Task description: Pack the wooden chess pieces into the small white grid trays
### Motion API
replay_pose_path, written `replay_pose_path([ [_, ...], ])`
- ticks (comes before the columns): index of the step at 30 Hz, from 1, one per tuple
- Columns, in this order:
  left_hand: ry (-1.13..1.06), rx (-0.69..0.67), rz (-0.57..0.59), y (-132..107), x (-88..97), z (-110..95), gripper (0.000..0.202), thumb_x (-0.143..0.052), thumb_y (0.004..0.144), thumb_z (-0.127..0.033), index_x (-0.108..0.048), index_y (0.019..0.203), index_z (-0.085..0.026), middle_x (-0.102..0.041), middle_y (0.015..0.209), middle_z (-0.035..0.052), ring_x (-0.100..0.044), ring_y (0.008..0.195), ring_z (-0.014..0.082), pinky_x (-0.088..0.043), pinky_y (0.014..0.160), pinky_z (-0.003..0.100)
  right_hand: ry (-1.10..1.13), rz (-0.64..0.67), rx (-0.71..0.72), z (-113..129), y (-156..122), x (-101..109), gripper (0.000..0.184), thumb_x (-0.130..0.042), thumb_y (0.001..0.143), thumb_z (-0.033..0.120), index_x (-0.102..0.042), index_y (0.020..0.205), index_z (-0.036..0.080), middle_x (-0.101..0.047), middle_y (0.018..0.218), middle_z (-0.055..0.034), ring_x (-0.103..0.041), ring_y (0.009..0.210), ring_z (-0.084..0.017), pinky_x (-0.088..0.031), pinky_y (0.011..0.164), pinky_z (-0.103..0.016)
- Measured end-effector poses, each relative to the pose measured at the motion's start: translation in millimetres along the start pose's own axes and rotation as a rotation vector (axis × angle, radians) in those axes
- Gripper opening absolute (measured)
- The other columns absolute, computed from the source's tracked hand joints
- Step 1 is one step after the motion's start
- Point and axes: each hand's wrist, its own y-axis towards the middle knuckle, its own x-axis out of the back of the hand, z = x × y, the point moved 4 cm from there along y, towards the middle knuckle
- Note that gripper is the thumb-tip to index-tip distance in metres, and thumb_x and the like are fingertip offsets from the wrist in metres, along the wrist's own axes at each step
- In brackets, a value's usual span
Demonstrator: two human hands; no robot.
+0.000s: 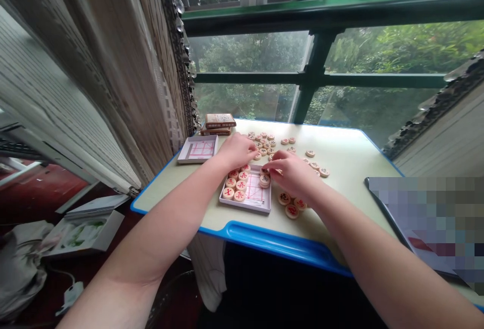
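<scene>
A white square tray (260, 200) with a red grid lies near the table's front edge, several round wooden chess pieces (236, 187) with red characters stacked in its left part. My left hand (237, 150) reaches over the tray's far edge, fingers curled onto a piece there. My right hand (291, 171) hovers at the tray's far right corner, fingers pinched on a wooden piece (265, 179). Several loose pieces (264, 143) lie scattered beyond the hands, and three more pieces (292, 204) rest beside my right wrist.
A second white grid tray (198, 149) sits at the left of the blue-rimmed table (272, 240). A brown box (219, 122) stands by the window behind it. A blurred dark object (423, 218) lies at the right. Clutter sits on the floor at left.
</scene>
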Motion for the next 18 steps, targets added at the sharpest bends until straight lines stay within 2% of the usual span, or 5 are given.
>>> replay_pose_path([
  [11,-0.001,0.008,-0.004,1,0.2,-1,0.03,-0.05,0.082,-0.037,-0.075,0.084,-0.02,-0.07,0.091,0.0067,-0.057,0.093,0.025,-0.044,0.086,0.037,0.02,-0.032,-0.011,-4,3,-6,0.021,-0.052,0.085,0.024,-0.071,0.095,0.022,-0.06,0.095,-0.0072,-0.056,0.081,-0.018,-0.044,0.074,-0.03],
  [14,-0.072,-0.064,-0.005,-1,2.9,-5,0.027,-0.052,0.081,-0.034,-0.074,0.086,-0.02,-0.069,0.091,0.0061,-0.057,0.094,0.0235,-0.045,0.087,0.034,0.022,-0.034,0.005,-2,2,-6,0.023,-0.052,0.085,0.021,-0.071,0.096,0.023,-0.06,0.096,-0.0072,-0.056,0.082,-0.018,-0.044,0.075,-0.03],
  [18,-0.2,-0.191,0.061,-5,9.3,-13,0.024,-0.06,0.075,-0.027,-0.073,0.093,-0.02,-0.068,0.095,0.0046,-0.059,0.093,0.0201,-0.046,0.086,0.029,0.024,-0.028,0.008,-3,1,-6,0.024,-0.051,0.084,0.02,-0.071,0.097,0.023,-0.06,0.096,-0.0067,-0.056,0.082,-0.018,-0.043,0.075,-0.029],
])
